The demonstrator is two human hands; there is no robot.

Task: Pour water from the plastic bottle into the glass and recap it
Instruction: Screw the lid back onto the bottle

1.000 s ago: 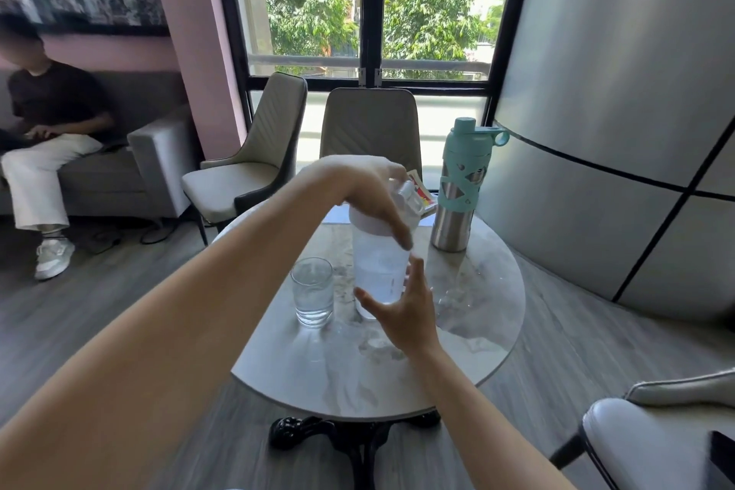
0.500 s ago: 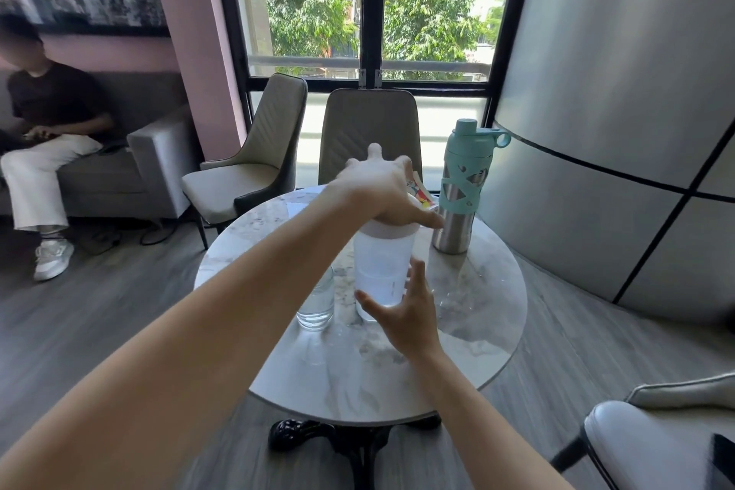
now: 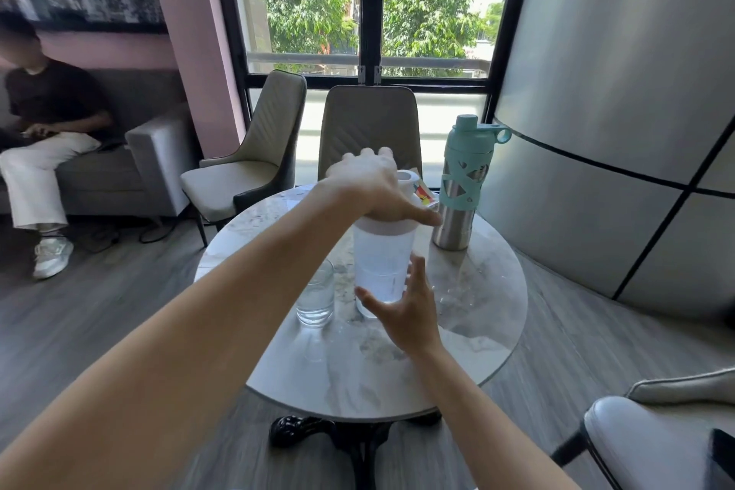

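A translucent white plastic bottle, partly filled with water, stands upright in the middle of the round marble table. My left hand lies palm-down over its white lid, gripping it, with the thumb reaching to the right. My right hand is low in front of the bottle's base with its fingers spread, at or just off the bottle's wall. A clear glass with water in it stands just left of the bottle, partly behind my left forearm.
A steel flask with a teal sleeve stands at the table's back right, with a small colourful packet beside it. Two padded chairs are behind the table, a white seat is at the lower right, and a person sits on a sofa at left.
My left hand has turned on the lid, from fingers draped down the bottle's side to palm flat on top. My right hand has stayed by the base.
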